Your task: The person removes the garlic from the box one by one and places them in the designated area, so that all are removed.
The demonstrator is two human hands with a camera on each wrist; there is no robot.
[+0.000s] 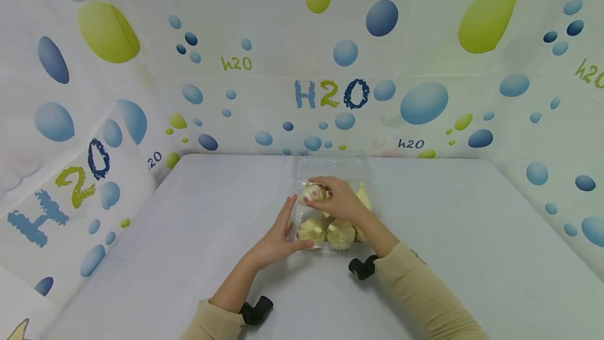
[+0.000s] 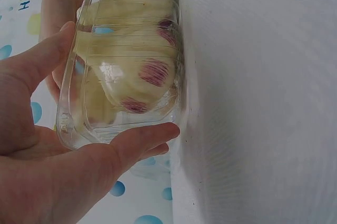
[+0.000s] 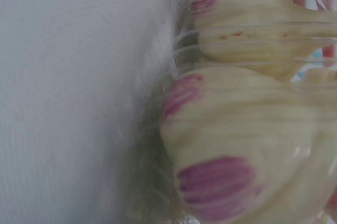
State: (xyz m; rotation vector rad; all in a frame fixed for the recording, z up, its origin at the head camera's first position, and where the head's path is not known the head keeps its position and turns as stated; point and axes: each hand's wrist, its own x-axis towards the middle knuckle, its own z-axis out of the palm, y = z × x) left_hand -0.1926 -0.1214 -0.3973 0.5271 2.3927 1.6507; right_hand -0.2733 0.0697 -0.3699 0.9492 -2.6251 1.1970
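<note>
A clear plastic clamshell container (image 1: 325,246) lies on the table with its lid (image 1: 332,165) tipped back. Inside it are several pale garlic bulbs with purple patches, among them a front-left bulb (image 1: 311,230) and a front-middle bulb (image 1: 341,233). Over the container's back left part, my right hand (image 1: 343,201) holds another garlic bulb (image 1: 313,193) between thumb and fingers. My left hand (image 1: 275,243) spans the container's near left corner, its straight fingers along the left side and its thumb at the front. Through the clear wall, the right wrist view shows a large garlic bulb (image 3: 237,129).
White cloth covers the table (image 1: 212,214). A white backdrop (image 1: 278,14) with blue and green spots and H2O lettering rises behind and at the sides. Black wrist pieces, one by the left sleeve (image 1: 257,310) and one by the right (image 1: 362,268), stick out over the table.
</note>
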